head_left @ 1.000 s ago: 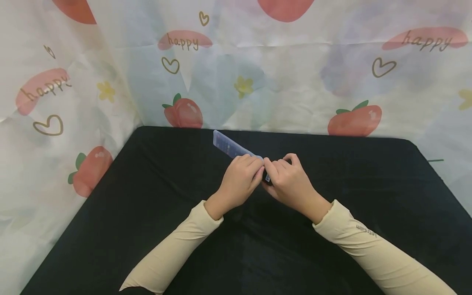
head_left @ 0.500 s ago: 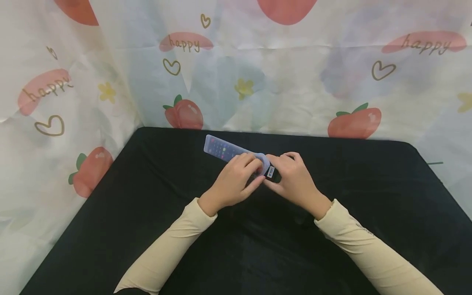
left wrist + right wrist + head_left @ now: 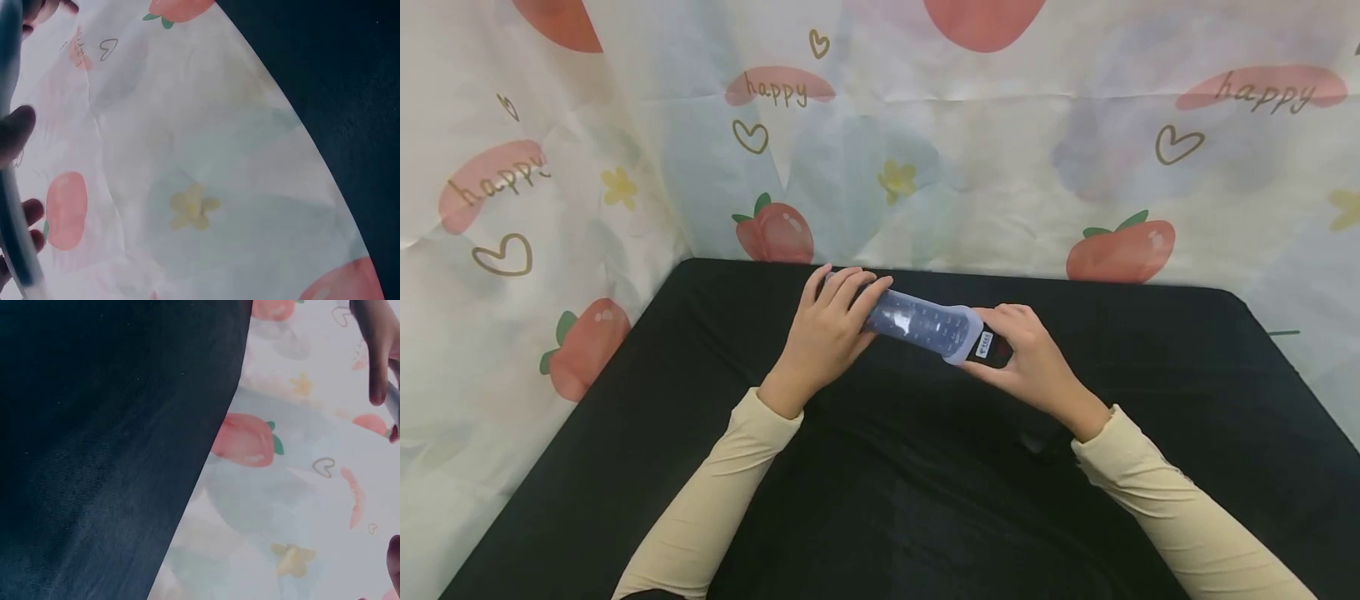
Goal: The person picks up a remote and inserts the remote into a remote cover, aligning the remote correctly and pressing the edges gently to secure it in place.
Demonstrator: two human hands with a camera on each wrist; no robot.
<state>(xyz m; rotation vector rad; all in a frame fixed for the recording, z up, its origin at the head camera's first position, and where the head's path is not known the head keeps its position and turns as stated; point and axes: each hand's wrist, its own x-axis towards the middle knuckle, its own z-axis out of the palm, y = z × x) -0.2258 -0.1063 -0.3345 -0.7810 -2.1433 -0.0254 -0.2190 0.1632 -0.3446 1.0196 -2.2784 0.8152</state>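
A remote control [image 3: 996,350] in a translucent bluish cover [image 3: 921,323] is held over the table, buttons showing through the cover. Its black end, with a white label, sticks out of the cover on the right. My left hand [image 3: 825,337] holds the far left end, fingers lying over the top and thumb below. On the right, my right hand [image 3: 1037,358] grips the black end between thumb and fingers. Along the left edge of the left wrist view the covered remote runs edge-on, with a thumb [image 3: 15,134] across it. The right wrist view catches the left hand [image 3: 381,347] at upper right.
A black cloth covers the table [image 3: 880,517]. Behind it and along the left side hangs a pale printed curtain [image 3: 977,183] with peaches, hearts and flowers. The table's back edge lies just beyond the hands.
My left hand has slid left from the middle of the remote to its far end. The remote has turned its button face up, and the right hand has shifted right, exposing more of the black end.
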